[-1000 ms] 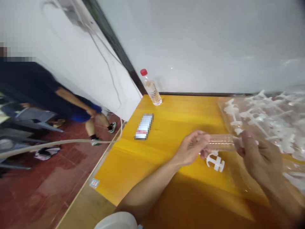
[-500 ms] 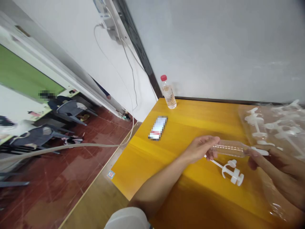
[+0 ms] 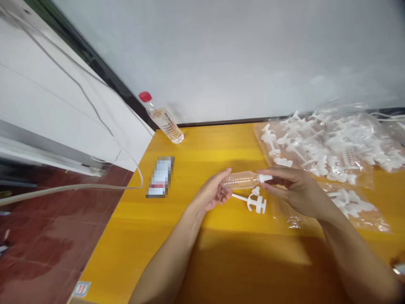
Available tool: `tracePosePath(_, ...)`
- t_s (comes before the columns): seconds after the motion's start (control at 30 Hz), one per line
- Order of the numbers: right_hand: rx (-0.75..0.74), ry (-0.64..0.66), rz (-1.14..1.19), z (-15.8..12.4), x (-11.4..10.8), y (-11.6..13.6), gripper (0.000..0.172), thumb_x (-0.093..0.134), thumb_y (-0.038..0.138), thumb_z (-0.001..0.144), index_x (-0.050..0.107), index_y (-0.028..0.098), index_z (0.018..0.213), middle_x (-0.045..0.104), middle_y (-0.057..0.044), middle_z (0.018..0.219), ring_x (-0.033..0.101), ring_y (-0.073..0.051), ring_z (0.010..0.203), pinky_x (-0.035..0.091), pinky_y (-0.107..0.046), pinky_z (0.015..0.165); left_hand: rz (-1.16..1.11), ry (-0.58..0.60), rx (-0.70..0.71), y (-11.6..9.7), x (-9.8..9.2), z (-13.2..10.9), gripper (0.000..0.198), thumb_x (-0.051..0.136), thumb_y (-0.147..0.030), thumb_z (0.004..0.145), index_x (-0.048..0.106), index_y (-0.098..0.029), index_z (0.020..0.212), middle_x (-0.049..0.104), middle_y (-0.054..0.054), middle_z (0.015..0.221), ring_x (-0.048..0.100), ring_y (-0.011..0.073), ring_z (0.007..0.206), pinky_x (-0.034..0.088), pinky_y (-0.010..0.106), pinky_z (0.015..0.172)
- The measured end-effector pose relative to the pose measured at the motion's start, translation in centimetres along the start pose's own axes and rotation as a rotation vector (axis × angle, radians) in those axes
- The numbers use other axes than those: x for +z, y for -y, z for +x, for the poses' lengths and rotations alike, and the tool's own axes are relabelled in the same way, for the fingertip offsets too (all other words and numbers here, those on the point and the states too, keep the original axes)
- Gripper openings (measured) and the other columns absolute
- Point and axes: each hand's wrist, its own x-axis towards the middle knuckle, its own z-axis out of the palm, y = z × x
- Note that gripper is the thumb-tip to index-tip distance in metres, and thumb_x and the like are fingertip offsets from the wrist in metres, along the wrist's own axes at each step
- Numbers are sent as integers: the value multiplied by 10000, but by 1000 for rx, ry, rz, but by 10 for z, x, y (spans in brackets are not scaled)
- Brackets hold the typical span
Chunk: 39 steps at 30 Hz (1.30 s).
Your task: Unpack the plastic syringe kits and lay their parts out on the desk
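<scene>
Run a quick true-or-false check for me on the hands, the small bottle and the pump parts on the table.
1. The left hand and right hand both hold the small clear bottle. True.
2. The loose white pump is fitted onto that bottle. False: it lies on the yellow table just below it.
3. The red-capped bottle is by the wall at the table's far left corner. True.
4. The bag of white pumps lies left of the hands. False: it lies to their right.

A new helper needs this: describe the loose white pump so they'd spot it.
On the yellow table, look below the clear bottle held by the left hand and right hand. That pump lies bare on the tabletop; the others sit inside plastic bags.
</scene>
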Motion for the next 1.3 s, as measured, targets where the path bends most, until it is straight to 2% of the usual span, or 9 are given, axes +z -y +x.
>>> tracePosePath(0.2,239,-130,112,3,7,5,429,819,512,812,821,199,1105,804,-65,970,750,-187,777,650,-298,699,-42,9,240,-2,0,-5,520,868,-577,737,690,-144,964,704,19,663,615,83,508,433,160,474)
tracePosePath(0.37,206,-118,77,4,6,10,373,807,512,821,836,208,1035,807,-55,953,743,-168,755,631,-266,687,-10,47,79,-6,0,-6,517,785,-630,799,693,-132,904,660,18,571,532,70,403,364,157,376)
tracePosePath(0.53,75,-191,-74,15,-5,24,349,771,499,849,828,227,1061,799,-60,1050,743,-172,774,635,-290,701,-164,-105,-1,-17,-16,-11,442,654,-566,900,714,-148,1030,596,-29,535,451,44,342,306,135,330)
tracePosePath(0.6,46,-199,-214,36,-7,29,335,764,456,853,810,234,1099,795,-58,1053,748,-183,792,632,-309,746,-76,-262,161,-26,-28,-10,423,635,-544,916,704,-160,1078,660,0,633,560,63,433,419,138,407)
tracePosePath(0.7,49,-39,-535,90,3,33,231,734,304,857,796,208,1058,791,-52,994,754,-221,899,601,-338,867,180,-577,434,-41,-47,5,371,657,-492,917,649,-159,1080,751,68,881,724,114,713,583,202,677)
tracePosePath(0.77,72,75,-676,134,20,30,194,718,210,845,804,182,1016,790,-60,1005,740,-247,997,562,-355,965,282,-737,515,-51,-57,24,359,685,-434,911,595,-165,1130,757,83,999,747,137,853,592,254,811)
tracePosePath(0.9,91,109,-729,209,60,13,313,751,158,825,781,148,1136,776,-103,1083,691,-273,1130,515,-359,1052,507,-982,552,-65,-64,65,403,771,-388,853,586,-177,1142,758,116,1056,739,248,1019,551,386,942)
tracePosePath(1.03,127,129,-762,249,85,-14,264,712,307,943,725,134,1142,722,-121,1164,669,-232,1121,533,-404,1035,746,-1100,537,-71,-64,90,399,780,-405,852,622,-184,1145,761,166,1112,706,358,1131,495,467,999)
tracePosePath(1.3,154,149,-737,274,97,-48,403,636,406,1008,619,162,1327,629,-111,1316,648,-221,1136,576,-437,968,994,-1116,498,-76,-76,111,426,739,-465,895,630,-162,1175,774,191,1083,730,375,1070,511,431,917)
